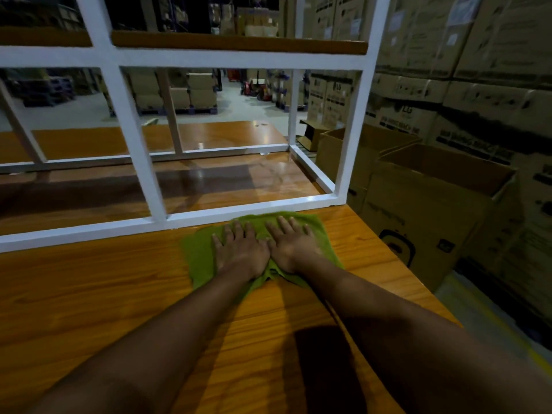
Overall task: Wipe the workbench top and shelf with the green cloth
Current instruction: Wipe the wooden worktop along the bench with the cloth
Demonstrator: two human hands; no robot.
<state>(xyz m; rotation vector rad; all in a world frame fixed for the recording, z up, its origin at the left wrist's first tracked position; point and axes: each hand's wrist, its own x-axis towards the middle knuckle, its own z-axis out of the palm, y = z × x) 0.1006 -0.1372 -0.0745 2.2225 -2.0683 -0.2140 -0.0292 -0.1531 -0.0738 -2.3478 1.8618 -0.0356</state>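
Green cloth (203, 258) lies spread on the wooden workbench top (89, 294), its far edge touching the white frame (89, 231). My left hand (242, 252) and right hand (291, 246) press flat on it side by side, fingers open and spread. Cardboard boxes (433, 210) stand beside the bench's right edge.

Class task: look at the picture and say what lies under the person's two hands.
Both the left hand and right hand press flat on the green cloth, which lies on the wooden benchtop. The wood beneath the cloth is covered.
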